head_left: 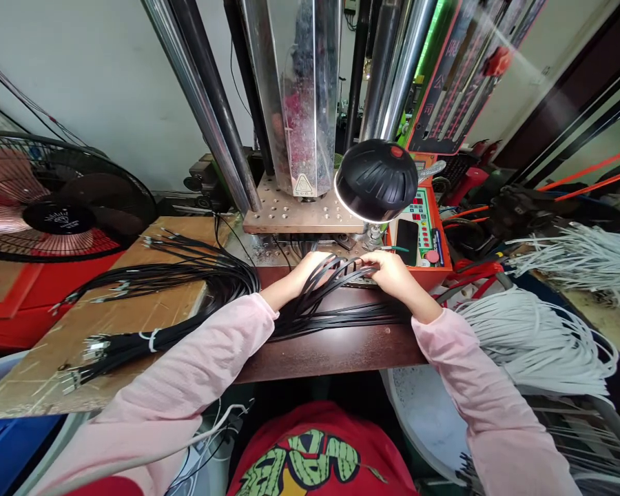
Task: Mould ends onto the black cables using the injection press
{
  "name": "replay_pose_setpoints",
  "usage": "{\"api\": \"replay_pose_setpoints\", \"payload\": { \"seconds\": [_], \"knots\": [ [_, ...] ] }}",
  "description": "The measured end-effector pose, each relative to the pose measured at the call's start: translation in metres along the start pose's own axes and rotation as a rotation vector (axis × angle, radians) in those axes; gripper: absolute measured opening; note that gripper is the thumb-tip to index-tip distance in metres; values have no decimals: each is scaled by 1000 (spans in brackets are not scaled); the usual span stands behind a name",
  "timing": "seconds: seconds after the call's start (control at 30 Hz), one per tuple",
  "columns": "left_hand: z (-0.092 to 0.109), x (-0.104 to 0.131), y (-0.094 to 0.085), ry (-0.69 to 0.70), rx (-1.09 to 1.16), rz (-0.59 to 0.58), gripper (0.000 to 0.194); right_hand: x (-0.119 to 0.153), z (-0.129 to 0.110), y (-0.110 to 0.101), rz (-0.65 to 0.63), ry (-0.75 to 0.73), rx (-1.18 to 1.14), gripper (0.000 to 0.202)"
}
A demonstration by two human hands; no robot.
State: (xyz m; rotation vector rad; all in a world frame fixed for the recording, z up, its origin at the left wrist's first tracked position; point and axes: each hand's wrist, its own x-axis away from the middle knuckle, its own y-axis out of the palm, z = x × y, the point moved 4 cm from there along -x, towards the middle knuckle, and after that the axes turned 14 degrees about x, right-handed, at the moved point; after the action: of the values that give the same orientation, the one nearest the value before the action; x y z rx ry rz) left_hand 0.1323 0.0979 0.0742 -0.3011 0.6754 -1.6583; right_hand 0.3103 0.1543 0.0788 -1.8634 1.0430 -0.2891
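Observation:
Both of my hands are at the front of the press, under its perforated metal plate point(300, 213). Looped black cables point(320, 293) run between them. My left hand point(310, 269) has its fingers closed around the cables, partly hidden behind the loops. My right hand point(387, 272) pinches the same cables at their right end, thumb and fingers pressed together. More black cables point(351, 317) lie along the brown table point(335, 355) beneath my hands. To the left, a tied bundle of black cables with metal connectors point(98, 348) rests on a cardboard-covered surface point(155, 310).
A black lamp point(377, 180) hangs close above my right hand. Behind it stands an orange control box point(434, 234) with a phone point(406, 241) on it. White cables point(537, 337) are heaped at right. A fan point(56, 207) stands at left, and a white tub point(428, 420) sits below the table.

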Motion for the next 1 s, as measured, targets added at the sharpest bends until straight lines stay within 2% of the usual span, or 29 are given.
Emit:
{"api": "replay_pose_setpoints", "payload": {
  "seconds": [0.13,0.33,0.43,0.57,0.63,0.77,0.87,0.93,1.0],
  "knots": [
    [4,4,4,44,-34,0,20,5,3,3,-46,-44,-1,29],
    [-8,7,12,106,-27,-10,22,13,12,9,0,-78,-14,16],
    [-11,6,8,71,42,-10,22,16,9,11,18,-171,56,18],
    [-8,7,-4,-60,187,10,21,23,3,14,43,-283,236,29],
    [-3,9,-8,-97,220,21,23,26,1,18,50,-303,300,31],
    [0,11,-11,-83,235,29,25,27,1,21,59,-270,300,23],
    [-7,13,-10,-61,109,77,32,31,0,12,73,-223,296,23],
    [-13,13,-11,-37,11,128,34,37,-3,0,66,-208,390,24],
    [-18,13,-11,-26,-47,158,32,44,-7,-13,-14,-203,522,16]
  ]
}}
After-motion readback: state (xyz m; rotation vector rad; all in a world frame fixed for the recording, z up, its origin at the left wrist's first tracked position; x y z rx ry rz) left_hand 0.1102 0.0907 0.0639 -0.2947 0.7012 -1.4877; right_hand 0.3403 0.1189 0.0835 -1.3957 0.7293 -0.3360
